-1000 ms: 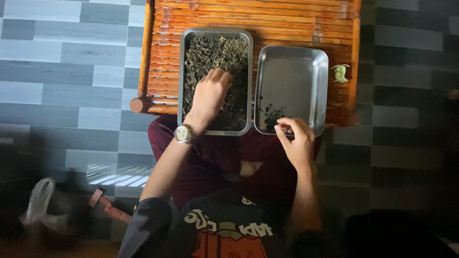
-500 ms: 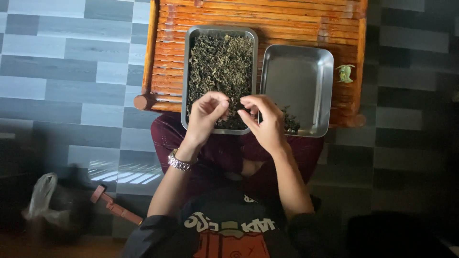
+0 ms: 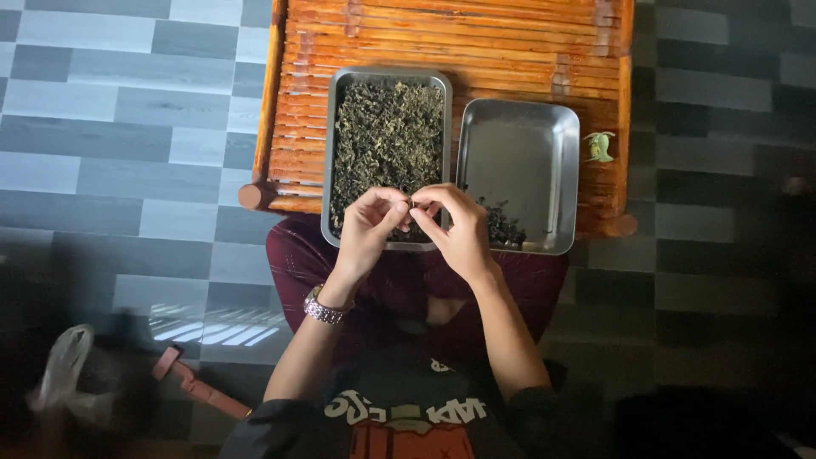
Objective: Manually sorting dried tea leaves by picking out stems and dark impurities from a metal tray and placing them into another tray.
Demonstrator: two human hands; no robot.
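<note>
Left hand and right hand meeting over the near end of the rectangular steel tray of dark dried leaves, fingertips pinching one tiny sprig between them (barely visible). Probably light, brittle, crumbly; best pinched gently by the stem.

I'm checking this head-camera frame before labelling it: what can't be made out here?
- Head view: whatever the left hand and right hand pinch between their fingertips is too small and covered by the fingers.
- The near edge of the tray of dried leaves is hidden by both hands.
- The small green thing on the bamboo table is too small to identify.
- The pale bag at lower left is dark and blurred.
</note>
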